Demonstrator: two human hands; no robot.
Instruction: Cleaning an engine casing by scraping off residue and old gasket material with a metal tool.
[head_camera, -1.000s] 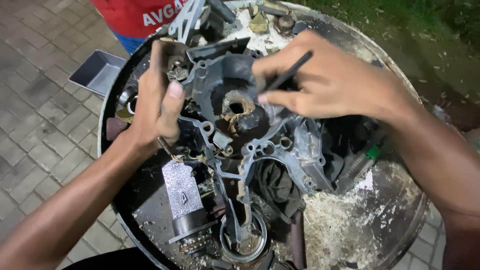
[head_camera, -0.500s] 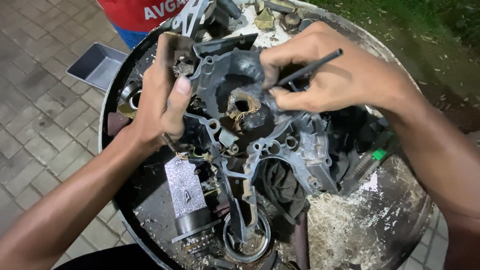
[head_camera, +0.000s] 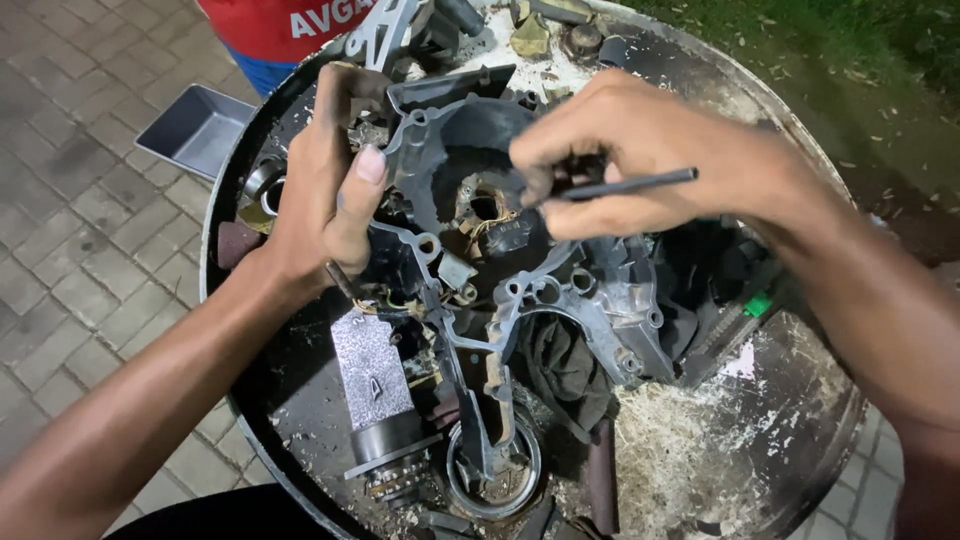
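Off the desk's left edge, a grey rectangular tray is lying on the paved ground, and a person in a red shirt is standing at the far edge. The round, grimy desk is carrying everything else.

The left hand is gripping the left rim of the grey engine casing, fingers curled over its far-left corner and thumb pressing flat on the near face. Just below that wrist, toward the near-left edge, a silver starter motor is lying with its dark end pointing at the near edge. Beside it, a metal ring is sitting at the near edge under the casing's lower arm.

The casing itself is occupying the desk's middle, tilted, with its round opening showing a rusty hub and wires.

The right hand is hovering over that opening, fingers pinched shut on a thin dark rod that is sticking out rightward. A dark rag is lying under the casing, and pale sawdust is spreading toward the near-right edge. A small green piece is showing near the right forearm.
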